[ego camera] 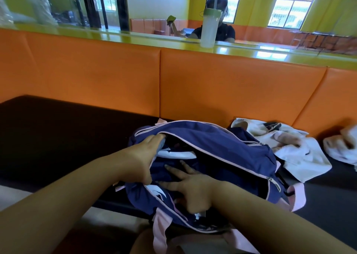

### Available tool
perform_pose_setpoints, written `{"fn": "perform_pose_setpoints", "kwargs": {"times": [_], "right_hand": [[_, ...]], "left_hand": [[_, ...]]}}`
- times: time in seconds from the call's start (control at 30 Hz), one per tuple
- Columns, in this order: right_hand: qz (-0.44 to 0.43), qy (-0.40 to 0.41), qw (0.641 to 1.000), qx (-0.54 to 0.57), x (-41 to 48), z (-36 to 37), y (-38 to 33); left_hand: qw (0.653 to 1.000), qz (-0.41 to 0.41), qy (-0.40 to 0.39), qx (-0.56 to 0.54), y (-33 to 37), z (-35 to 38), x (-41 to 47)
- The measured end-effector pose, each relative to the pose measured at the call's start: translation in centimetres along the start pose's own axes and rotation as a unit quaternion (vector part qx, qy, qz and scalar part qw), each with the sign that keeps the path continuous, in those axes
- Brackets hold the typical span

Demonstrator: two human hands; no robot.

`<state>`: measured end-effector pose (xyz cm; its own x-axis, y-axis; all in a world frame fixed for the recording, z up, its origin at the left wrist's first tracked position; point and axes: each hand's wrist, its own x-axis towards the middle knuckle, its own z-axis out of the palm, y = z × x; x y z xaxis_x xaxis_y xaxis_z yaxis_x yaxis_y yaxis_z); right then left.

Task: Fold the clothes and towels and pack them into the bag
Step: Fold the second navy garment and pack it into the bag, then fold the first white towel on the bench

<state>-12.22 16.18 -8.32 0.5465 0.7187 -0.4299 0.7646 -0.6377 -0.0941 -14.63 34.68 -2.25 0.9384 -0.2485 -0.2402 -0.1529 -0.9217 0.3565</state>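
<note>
Item: navy-blue fabric bag with pale pink piping and straps [222, 143], lying on the dark table [58, 130] in front of you, main zip open.

Contents: dark navy folded garment with white markings [173, 155], partly inside the mouth.

Left hand [143, 157]: curled over the bag's left rim, holding the opening apart.

Right hand [191, 186]: flat, fingers spread, pressing the garment down; it grips nothing.

Still outside: white crumpled cloth [293, 151] just beside the bag's right end, and a second white piece [342, 147] near the right edge.

Handling note: keep your left hand lifting the rim so the zip teeth stay clear, and slide your right palm toward the far end to flatten the garment. That should leave level room for the white pieces once they are folded.
</note>
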Motion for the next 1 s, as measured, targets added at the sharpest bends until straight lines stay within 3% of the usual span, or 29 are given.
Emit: {"fn": "perform_pose_setpoints", "kwargs": {"times": [0.13,0.3,0.53,0.77,1.0], "right_hand": [[-0.003,0.029,0.998,-0.056,-0.4,-0.1,-0.4],[-0.045,0.143,0.984,-0.099,-2.6,0.0,0.1],[-0.077,0.284,0.954,-0.053,-8.9,1.2,2.5],[0.036,0.352,0.935,-0.037,-17.5,2.3,7.8],[0.164,0.393,0.904,-0.029,-25.2,3.5,14.2]], "left_hand": [[1.000,0.002,0.026,0.007,0.1,-0.2,-0.5],[0.991,0.042,0.119,0.033,0.3,-0.7,-1.9],[0.931,0.164,0.307,0.113,2.0,1.4,-2.7],[0.934,0.224,0.262,0.096,8.0,4.5,0.3],[0.921,0.298,0.236,0.086,18.5,6.4,5.3]]}}
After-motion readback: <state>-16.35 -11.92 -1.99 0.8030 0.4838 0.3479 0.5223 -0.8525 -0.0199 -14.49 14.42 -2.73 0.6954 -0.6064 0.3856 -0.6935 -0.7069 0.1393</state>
